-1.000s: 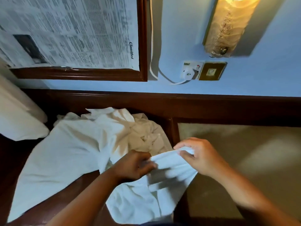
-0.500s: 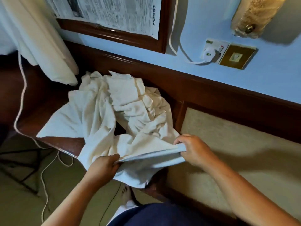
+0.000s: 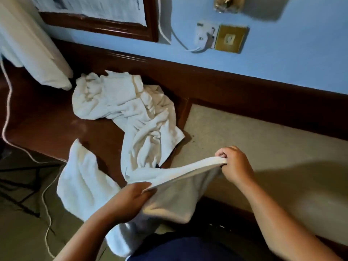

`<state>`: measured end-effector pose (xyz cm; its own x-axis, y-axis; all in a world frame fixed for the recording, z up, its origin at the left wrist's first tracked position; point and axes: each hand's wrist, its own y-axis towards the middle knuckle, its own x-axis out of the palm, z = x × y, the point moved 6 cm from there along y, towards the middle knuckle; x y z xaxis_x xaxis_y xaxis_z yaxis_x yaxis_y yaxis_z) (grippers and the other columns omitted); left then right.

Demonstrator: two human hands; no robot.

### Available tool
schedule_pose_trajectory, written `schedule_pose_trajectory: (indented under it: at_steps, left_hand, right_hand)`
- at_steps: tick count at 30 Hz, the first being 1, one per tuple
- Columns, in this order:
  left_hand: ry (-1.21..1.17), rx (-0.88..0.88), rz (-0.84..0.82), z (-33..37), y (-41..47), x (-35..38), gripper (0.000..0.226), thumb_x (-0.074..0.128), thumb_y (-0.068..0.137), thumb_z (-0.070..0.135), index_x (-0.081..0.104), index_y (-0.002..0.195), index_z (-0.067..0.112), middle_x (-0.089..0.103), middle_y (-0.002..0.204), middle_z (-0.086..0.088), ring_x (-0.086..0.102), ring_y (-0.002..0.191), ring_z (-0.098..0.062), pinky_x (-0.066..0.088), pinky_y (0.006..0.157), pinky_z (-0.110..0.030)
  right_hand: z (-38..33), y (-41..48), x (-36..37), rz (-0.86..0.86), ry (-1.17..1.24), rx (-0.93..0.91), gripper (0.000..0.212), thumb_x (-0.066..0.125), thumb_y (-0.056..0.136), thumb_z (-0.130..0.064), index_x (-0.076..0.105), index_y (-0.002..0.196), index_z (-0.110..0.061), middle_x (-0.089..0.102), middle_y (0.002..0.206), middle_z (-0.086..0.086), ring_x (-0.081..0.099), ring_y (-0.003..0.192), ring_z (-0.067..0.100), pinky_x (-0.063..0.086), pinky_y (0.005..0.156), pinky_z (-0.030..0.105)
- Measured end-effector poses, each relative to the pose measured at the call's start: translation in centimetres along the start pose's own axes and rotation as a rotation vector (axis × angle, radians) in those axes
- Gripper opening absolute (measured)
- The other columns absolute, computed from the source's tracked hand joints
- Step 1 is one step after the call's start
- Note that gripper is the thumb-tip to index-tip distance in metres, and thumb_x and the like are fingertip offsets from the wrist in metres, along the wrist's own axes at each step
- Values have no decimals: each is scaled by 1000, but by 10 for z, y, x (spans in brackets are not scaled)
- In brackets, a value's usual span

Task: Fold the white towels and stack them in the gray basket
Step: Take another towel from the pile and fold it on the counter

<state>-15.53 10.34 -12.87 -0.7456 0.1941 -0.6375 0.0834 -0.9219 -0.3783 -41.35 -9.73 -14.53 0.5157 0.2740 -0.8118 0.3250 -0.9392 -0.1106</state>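
Soft, nubbly cloth: the white terry towel (image 3: 169, 200) and the crumpled heap of white towels (image 3: 131, 110), both matt. The dark red-brown wooden desk top (image 3: 56, 125) is polished to a gloss, as is the wooden picture frame (image 3: 105, 28). The beige speckled panel (image 3: 263, 147) looks matt and grainy. A square brass-coloured metal wall plate (image 3: 231, 39) gleams beside a smooth white plastic plug (image 3: 205, 36).

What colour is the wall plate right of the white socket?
Brass-gold: the wall plate shows best in the head view.
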Motion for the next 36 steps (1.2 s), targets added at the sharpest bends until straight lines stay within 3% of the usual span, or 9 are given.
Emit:
schedule_pose_trajectory:
  at_steps: [5,10,17,20,22,26,30,34,36]
  left_hand:
    - [-81,238,16,82,14,21,21,51,103,22,67,91,24,66,81,6,63,76,-12,47,67,-26]
    - [-163,455,107,130,-1,61,23,49,93,12,52,75,25,55,66,13,53,60,0,37,54,-14]
    - [-147,665,152,185,-53,74,16,56,86,14,60,78,27,57,69,17,52,61,5,38,55,-15]
    - [-147,574,355,177,-51,42,19,57,89,23,62,78,38,63,73,13,52,63,6,42,60,-16]
    - [-126,490,484,167,-47,22,15,57,91,26,65,79,30,66,74,-1,52,65,0,42,59,-21]
    - [14,311,679,155,-44,16,18,58,90,44,66,90,28,65,68,-8,59,66,-20,41,57,-34]
    - [-23,237,744,170,-49,59,34,59,90,49,64,81,17,59,61,-10,49,57,-13,38,52,-36]
    - [-171,167,792,173,-52,91,46,58,91,56,59,79,12,53,60,-21,50,53,-30,50,56,-34]
    - [-169,62,803,176,-56,104,46,56,88,62,60,80,17,55,62,-18,55,57,-41,45,45,-32]
  right_hand:
    - [74,-99,-64,211,31,278,44,57,65,13,70,84,-25,64,90,-3,63,83,18,47,68,21]
    - [111,-225,-93,314,-67,428,21,67,78,4,70,89,-14,63,92,-2,60,82,20,41,67,26]
    - [177,-312,-82,480,-52,614,32,65,72,9,58,83,-19,58,92,0,59,80,23,48,68,34]
    - [210,-324,-84,520,-13,668,34,60,75,6,56,88,-25,62,93,3,62,82,27,54,74,40]
    - [234,-332,-97,545,-3,698,30,58,80,0,55,88,-28,65,88,4,63,79,29,56,73,45]
    - [289,-345,-142,601,-16,654,20,62,82,-5,61,87,-25,68,82,3,63,78,30,52,70,37]
    - [343,-352,-191,622,56,635,28,62,80,7,68,87,-20,67,82,5,62,79,28,46,70,31]
    - [400,-370,-227,645,5,590,27,65,79,7,76,96,-11,73,92,11,67,86,32,43,75,29]
    - [432,-376,-227,533,-16,655,27,64,80,8,75,97,-10,72,92,12,67,88,33,44,74,29]
